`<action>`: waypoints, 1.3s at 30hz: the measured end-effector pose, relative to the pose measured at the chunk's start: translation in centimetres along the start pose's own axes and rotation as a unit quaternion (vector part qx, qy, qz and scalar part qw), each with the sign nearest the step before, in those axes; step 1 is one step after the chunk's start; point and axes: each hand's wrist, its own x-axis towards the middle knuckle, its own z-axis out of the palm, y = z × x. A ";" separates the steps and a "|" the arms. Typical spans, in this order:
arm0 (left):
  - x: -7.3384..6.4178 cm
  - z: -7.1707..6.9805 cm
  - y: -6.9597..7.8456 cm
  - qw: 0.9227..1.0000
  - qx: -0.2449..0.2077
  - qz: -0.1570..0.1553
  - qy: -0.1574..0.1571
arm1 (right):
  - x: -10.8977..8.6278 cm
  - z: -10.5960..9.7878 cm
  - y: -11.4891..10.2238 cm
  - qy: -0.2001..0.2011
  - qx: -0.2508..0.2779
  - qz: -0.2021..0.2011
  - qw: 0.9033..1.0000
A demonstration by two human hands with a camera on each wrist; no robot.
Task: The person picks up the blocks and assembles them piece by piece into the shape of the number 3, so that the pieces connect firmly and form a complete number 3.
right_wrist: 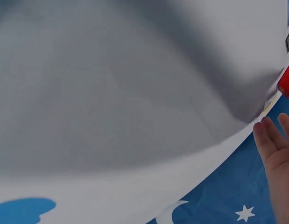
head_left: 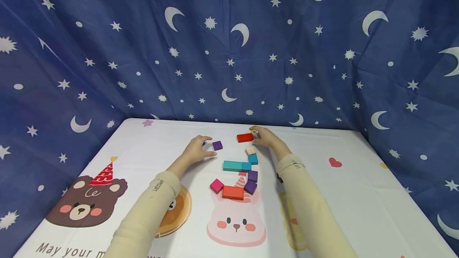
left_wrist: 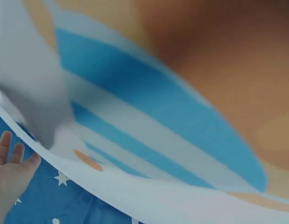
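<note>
In the head view my left hand [head_left: 196,149] is at the far middle of the table, thumb and fingers spread apart. A small purple block [head_left: 217,145] lies just beyond its fingertips, and a dark piece [head_left: 204,143] shows partly between the fingers. My right hand [head_left: 267,137] is at the right end of a red block [head_left: 245,137], its fingers fairly straight. Whether it touches that block I cannot tell. In the right wrist view the red block [right_wrist: 287,79] is cut off by the frame edge beside the thumb. The left wrist view shows the left hand [left_wrist: 16,175] with nothing in it.
Nearer lie a beige block [head_left: 250,151], a teal block [head_left: 253,159], a long turquoise block [head_left: 232,166], two purple blocks [head_left: 252,176], an orange-red block [head_left: 233,192] and a magenta block [head_left: 216,186]. The printed white tablecloth [head_left: 308,150] ends at a blue curtain [head_left: 229,79].
</note>
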 end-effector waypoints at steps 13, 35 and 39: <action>0.9 0.1 1.2 0.997 -0.019 -0.068 -0.022 | 2.1 1.5 1.2 -0.012 -0.035 0.009 0.999; 1.9 1.2 2.7 0.989 0.049 -0.139 0.016 | 0.9 2.0 -0.6 0.063 -0.047 0.017 0.997; 1.9 1.2 2.7 0.988 0.039 -0.146 0.028 | 1.0 2.0 -0.8 0.064 -0.046 0.017 0.997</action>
